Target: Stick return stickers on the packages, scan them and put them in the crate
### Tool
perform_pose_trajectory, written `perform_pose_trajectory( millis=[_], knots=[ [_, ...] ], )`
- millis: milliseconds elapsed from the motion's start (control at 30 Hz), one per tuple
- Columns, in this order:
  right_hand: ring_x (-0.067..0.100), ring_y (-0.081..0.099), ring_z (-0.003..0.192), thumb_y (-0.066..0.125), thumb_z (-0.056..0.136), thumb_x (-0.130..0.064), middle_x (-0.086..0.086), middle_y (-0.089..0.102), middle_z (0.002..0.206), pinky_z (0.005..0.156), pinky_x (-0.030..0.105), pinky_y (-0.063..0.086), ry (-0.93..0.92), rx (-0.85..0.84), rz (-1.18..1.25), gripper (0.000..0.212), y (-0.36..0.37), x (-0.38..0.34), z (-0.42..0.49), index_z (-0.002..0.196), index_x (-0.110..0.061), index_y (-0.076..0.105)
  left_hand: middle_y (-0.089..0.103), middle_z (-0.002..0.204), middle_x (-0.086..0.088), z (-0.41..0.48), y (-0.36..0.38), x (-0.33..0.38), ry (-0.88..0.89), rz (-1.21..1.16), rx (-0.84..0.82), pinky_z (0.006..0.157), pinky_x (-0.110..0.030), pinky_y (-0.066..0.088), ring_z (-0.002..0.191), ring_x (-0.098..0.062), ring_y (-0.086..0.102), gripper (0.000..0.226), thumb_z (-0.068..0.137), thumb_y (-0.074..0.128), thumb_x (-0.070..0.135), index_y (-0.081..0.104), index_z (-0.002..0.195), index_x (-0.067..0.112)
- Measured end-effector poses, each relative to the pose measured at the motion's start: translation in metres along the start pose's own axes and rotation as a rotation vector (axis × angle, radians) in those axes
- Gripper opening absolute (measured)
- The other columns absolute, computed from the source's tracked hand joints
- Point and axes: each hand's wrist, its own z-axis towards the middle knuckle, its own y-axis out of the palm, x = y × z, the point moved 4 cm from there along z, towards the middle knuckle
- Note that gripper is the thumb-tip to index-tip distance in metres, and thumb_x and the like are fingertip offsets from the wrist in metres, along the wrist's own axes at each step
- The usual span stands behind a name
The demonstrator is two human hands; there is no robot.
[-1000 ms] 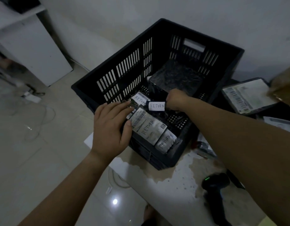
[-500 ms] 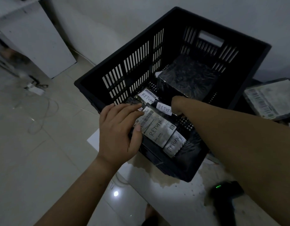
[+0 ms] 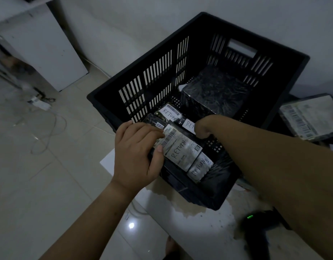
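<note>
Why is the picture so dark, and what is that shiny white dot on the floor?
Head view: the room is dimly lit, so colours look grey; the dot is glare, a light mirrored in the glossy pale floor tiles; inside the black plastic slatted crate, shadow hides detail.

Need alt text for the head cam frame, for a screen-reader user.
Two bare hands reach into a black slatted crate on a white table: the left hand holds a RETURN-labelled package by its end, the right hand is further in, fingers hidden. More RETURN-stickered packages and a black-wrapped parcel lie inside; a scanner sits on the table.
</note>
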Motion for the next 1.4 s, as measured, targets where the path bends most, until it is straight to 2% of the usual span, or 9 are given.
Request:
perform_pose_trajectory(
  millis=[167,433,567,667,767,967,1067,1233,1400],
  knots=[
    [0.034,0.042,0.137,0.037,0.098,0.001,0.02,0.039,0.152,0.111,0.041,0.039,-0.016,0.164,0.208,0.048,-0.02,0.012,-0.031,0.145,0.004,0.04,0.073,0.098,0.004,-0.001,-0.002,0.002,-0.001,0.013,-0.017,0.106,-0.043,0.035,0.101,-0.021,0.065,0.034,0.094,0.045,0.029,0.075,0.093,0.013],
    [0.027,0.051,0.12,0.04,0.103,-0.015,0.01,0.048,0.143,0.084,0.029,0.037,-0.155,0.623,0.474,0.046,0.004,0.056,-0.174,0.146,-0.027,0.039,0.073,0.104,0.004,0.005,-0.019,0.012,-0.081,0.06,-0.209,0.106,-0.047,0.037,0.102,-0.021,0.066,0.032,0.091,0.047,0.034,0.072,0.105,0.021],
    [0.016,0.06,0.078,0.044,0.104,-0.019,0.004,0.062,0.117,0.065,0.032,0.044,-0.203,0.689,0.594,0.04,0.066,0.087,-0.23,0.142,-0.031,0.042,0.07,0.118,0.001,0.018,-0.013,0.05,-0.022,-0.107,-0.332,0.094,-0.033,0.049,0.108,-0.018,0.066,0.041,0.09,0.05,0.037,0.069,0.119,0.015],
    [0.015,0.063,0.077,0.048,0.103,-0.025,0.001,0.067,0.108,0.066,0.033,0.053,-0.165,0.677,0.7,0.042,0.123,0.109,-0.253,0.142,-0.038,0.039,0.057,0.143,0.008,0.025,0.01,0.1,0.033,-0.242,-0.391,0.105,-0.013,0.034,0.129,0.0,0.048,0.042,0.097,0.053,0.042,0.064,0.131,0.02],
    [-0.002,0.058,0.096,0.054,0.101,-0.023,-0.002,0.057,0.137,0.072,0.007,0.043,-0.111,0.693,0.777,0.048,0.178,0.126,-0.263,0.147,-0.033,0.04,0.028,0.165,0.016,0.03,0.04,0.142,0.033,-0.263,-0.489,0.113,-0.027,0.034,0.147,-0.002,0.028,0.043,0.102,0.057,0.04,0.053,0.143,0.032],
    [0.012,0.045,0.134,0.053,0.101,-0.032,-0.012,0.041,0.151,0.098,0.022,0.039,-0.017,0.556,1.014,0.049,0.298,0.136,-0.261,0.147,-0.034,0.037,0.022,0.169,0.002,0.029,0.09,0.192,0.239,-0.092,-0.591,0.127,-0.053,0.015,0.159,-0.022,0.009,0.043,0.1,0.058,0.039,0.054,0.141,0.029],
    [0.009,0.045,0.134,0.057,0.099,-0.031,-0.011,0.045,0.145,0.092,0.013,0.034,0.01,0.504,1.102,0.051,0.345,0.131,-0.25,0.147,-0.03,0.04,0.034,0.164,-0.001,0.018,0.102,0.206,0.31,0.063,-0.576,0.125,-0.061,0.002,0.157,-0.027,0.018,0.043,0.093,0.053,0.045,0.062,0.131,0.027],
    [0.009,0.041,0.135,0.058,0.098,-0.032,-0.006,0.043,0.15,0.1,0.02,0.04,0.042,0.356,1.315,0.05,0.407,0.121,-0.226,0.144,-0.033,0.039,0.056,0.148,-0.005,0.016,0.102,0.212,0.277,0.091,-0.486,0.122,-0.065,0.012,0.137,-0.026,0.053,0.046,0.084,0.049,0.05,0.071,0.113,0.022],
    [0.019,0.04,0.14,0.058,0.098,-0.033,-0.003,0.038,0.154,0.094,0.022,0.04,0.068,0.274,1.421,0.053,0.432,0.109,-0.208,0.146,-0.032,0.036,0.049,0.153,-0.001,0.022,0.092,0.216,0.266,-0.007,-0.501,0.12,-0.062,0.025,0.131,-0.02,0.057,0.044,0.086,0.051,0.051,0.069,0.114,0.021]
  ],
)
